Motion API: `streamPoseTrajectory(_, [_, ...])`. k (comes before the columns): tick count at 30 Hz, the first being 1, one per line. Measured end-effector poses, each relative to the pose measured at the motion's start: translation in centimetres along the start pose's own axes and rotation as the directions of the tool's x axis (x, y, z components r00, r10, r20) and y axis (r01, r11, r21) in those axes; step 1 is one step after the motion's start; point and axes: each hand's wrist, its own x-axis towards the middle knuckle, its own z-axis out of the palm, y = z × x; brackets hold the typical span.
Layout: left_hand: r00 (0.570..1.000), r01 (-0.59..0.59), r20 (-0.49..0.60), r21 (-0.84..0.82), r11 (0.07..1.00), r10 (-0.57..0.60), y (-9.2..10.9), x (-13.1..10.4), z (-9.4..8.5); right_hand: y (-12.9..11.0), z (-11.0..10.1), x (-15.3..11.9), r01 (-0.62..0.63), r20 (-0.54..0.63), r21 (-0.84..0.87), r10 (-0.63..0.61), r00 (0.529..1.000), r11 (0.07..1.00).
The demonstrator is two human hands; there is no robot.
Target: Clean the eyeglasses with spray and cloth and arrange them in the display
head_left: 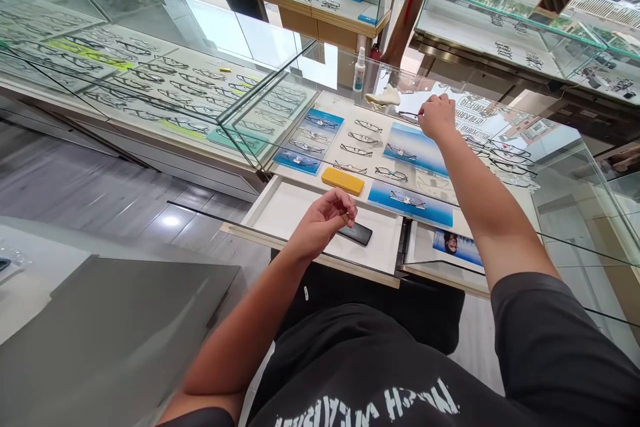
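My right hand (437,117) reaches over the far part of the glass counter, its fingers closed on a dark pair of eyeglasses (410,114) that sticks out to the left. Just beyond the eyeglasses is a crumpled cream cloth (383,97), and a white spray bottle (359,71) stands behind it to the left. Nearer to my body, my left hand (324,221) hovers above a pulled-out drawer (280,210). Its fingers curl in towards the thumb, and nothing shows in them. A black flat object (357,233), perhaps a phone, appears just beyond that hand.
Under the glass, several frames lie in rows on blue cards (327,123) and white board. A yellow glasses case (343,181) sits at the near edge. Another glass display case (165,80) adjoins on the left. A grey surface (125,320) rises at lower left.
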Motion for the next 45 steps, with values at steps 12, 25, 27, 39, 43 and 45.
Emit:
streamPoseTrajectory(12, [1.0, 0.029, -0.004, 0.049, 0.998, -0.029, 0.0, 0.2, 0.0, -3.2, -5.4, -4.5, 0.038, -0.025, 0.331, -0.031, 0.999, 0.943])
streamPoseTrajectory(25, [0.991, 0.079, -0.115, 0.116, 0.99, -0.066, 0.0, 0.4, -0.1, -8.0, -14.6, -18.6, 0.049, 0.363, 0.733, -0.451, 0.815, 0.679])
streamPoseTrajectory(27, [0.99, 0.08, -0.125, 0.11, 0.991, -0.066, 0.0, 0.4, -0.1, -7.8, -14.1, -20.2, -0.002, 0.475, 0.684, -0.444, 0.76, 0.729])
streamPoseTrajectory(39, [0.987, 0.128, -0.115, 0.171, 0.977, -0.109, 0.3, 0.5, 0.2, -9.5, 3.0, -23.6, 0.04, 0.439, 0.433, -0.249, 0.863, 0.901])
streamPoseTrajectory(43, [0.99, 0.127, -0.089, 0.189, 0.974, -0.112, 0.3, 0.3, 0.1, -10.5, 6.1, -19.8, 0.103, 0.268, 0.407, -0.226, 0.937, 0.908])
streamPoseTrajectory(45, [0.991, 0.127, -0.073, 0.204, 0.971, -0.114, 0.3, 0.2, 0.1, -11.1, 7.4, -17.9, 0.109, 0.206, 0.392, -0.203, 0.957, 0.913])
